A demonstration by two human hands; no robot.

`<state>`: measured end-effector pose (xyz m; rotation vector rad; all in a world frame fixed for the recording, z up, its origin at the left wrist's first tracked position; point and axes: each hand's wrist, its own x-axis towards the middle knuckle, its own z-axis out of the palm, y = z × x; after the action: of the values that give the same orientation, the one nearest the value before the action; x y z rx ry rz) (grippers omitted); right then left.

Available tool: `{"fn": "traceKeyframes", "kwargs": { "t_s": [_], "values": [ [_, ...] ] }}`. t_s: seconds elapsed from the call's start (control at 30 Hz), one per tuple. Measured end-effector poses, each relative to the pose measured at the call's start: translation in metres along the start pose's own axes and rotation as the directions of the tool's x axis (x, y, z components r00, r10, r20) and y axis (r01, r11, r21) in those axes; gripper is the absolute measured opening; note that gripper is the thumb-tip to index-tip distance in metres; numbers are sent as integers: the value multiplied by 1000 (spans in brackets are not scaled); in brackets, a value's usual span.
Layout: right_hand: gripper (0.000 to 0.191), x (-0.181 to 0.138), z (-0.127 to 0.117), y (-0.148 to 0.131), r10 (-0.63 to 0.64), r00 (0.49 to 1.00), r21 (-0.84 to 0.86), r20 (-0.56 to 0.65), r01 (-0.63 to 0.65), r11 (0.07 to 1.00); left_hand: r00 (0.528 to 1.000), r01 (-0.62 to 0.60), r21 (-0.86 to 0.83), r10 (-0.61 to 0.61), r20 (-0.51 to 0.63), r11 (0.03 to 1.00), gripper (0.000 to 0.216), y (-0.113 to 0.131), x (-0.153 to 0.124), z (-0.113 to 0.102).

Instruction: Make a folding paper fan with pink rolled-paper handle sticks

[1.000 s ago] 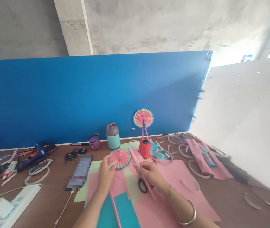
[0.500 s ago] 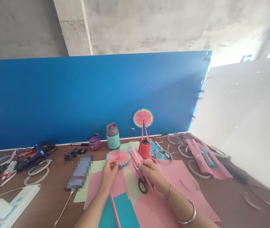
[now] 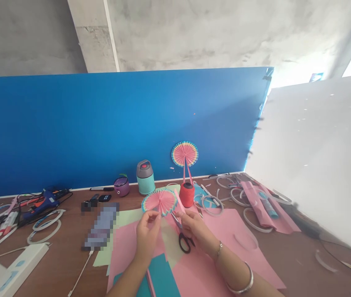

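Observation:
My left hand (image 3: pixel 148 235) pinches the near edge of a round pleated paper fan (image 3: pixel 159 201), pink with a striped blue-green rim. Close to its right side, my right hand (image 3: pixel 197 227) is closed on a narrow pink paper strip (image 3: pixel 179 199) that points up and away. Scissors (image 3: pixel 184 243) with black handles lie under and beside my right hand, partly hidden by it. Behind the hands, a similar paper fan (image 3: pixel 184 154) on two pink legs stands at a red thread cone (image 3: pixel 187 196).
Pink paper sheets (image 3: pixel 221 264) and a blue-green sheet (image 3: pixel 163 274) cover the table in front. A phone (image 3: pixel 101 226), turquoise flask (image 3: pixel 145 179) and purple pot (image 3: pixel 121 186) are to the left, with a glue gun (image 3: pixel 44 204) and power strip (image 3: pixel 21 268). Clear tubing coils (image 3: pixel 211 205) lie right.
My left hand has shifted right and the fan is raised and tilted to show more of its face. The strip in my right hand has turned more upright and come nearer the fan.

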<state>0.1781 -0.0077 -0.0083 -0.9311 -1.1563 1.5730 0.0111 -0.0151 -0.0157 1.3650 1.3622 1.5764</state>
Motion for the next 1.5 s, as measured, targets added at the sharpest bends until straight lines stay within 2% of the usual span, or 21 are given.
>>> {"fn": "traceKeyframes", "kwargs": {
  "t_s": [0.13,0.23,0.3,0.37,0.47,0.53,0.63,0.7,0.77,0.83,0.87,0.93,1.0,1.03,1.1,1.17,1.23,1.3,1.37,1.5],
  "values": [
    [45,3,-4,2,-24,994,-31,-107,21,999,984,-91,52,81,159,995,20,5,-12,8],
    [42,5,-6,2,-81,983,-79,-167,69,995,975,-63,31,55,215,998,24,5,-15,8],
    [40,4,-5,-1,-110,980,-92,-168,96,991,982,35,5,-35,185,999,30,4,-13,5],
    [38,2,-4,-5,-117,981,-105,-153,102,989,989,111,-9,-110,98,994,35,3,-8,-1],
    [39,-1,-3,-11,-128,982,-135,-141,109,985,993,80,2,-80,-83,997,40,2,4,-10],
    [40,-1,-4,-14,-125,983,-168,-135,102,980,992,47,-2,-47,-121,999,51,0,11,-14],
    [39,0,-9,-15,-86,993,-228,-82,65,971,990,136,-50,-135,31,989,69,-3,16,-13],
    [39,1,-12,-15,-66,997,-276,-36,53,960,963,245,-68,-234,135,967,77,-6,18,-11],
    [42,1,-15,-15,-78,997,-365,-27,63,929,944,307,-55,-297,143,950,79,-9,18,-10],
    [42,1,-17,-15,-124,990,-522,-60,75,849,941,327,5,-327,83,945,75,-13,20,-11],
    [41,1,-18,-14,-160,983,-629,-84,72,774,943,326,58,-329,50,944,72,-15,21,-12],
    [39,2,-20,-11,-243,963,-822,-119,42,568,951,303,197,-310,2,932,66,-18,24,-16],
    [35,3,-21,-8,-299,946,-919,-127,1,394,962,259,346,-273,-8,902,61,-20,26,-20],
    [32,4,-22,-8,-315,940,-939,-128,-12,345,968,229,409,-249,-3,883,58,-21,27,-22],
    [25,5,-27,-10,-344,927,-947,-151,-36,318,981,167,510,-196,3,844,52,-23,28,-25],
    [20,6,-34,-15,-399,891,-960,-216,-118,256,990,104,581,-140,17,807,42,-26,29,-27],
    [22,5,-45,-21,-444,839,-949,-314,-294,115,993,55,631,-106,44,774,27,-28,28,-27],
    [26,3,-55,-24,-418,816,-894,-400,-447,-17,994,30,665,-93,59,746,19,-30,27,-27],
    [26,1,-62,-25,-371,815,-862,-445,-502,-69,995,20,689,-80,55,725,19,-31,27,-26],
    [21,0,-68,-24,-348,825,-869,-445,-492,-55,995,-12,683,-57,78,730,26,-31,26,-24]
  ]
}}
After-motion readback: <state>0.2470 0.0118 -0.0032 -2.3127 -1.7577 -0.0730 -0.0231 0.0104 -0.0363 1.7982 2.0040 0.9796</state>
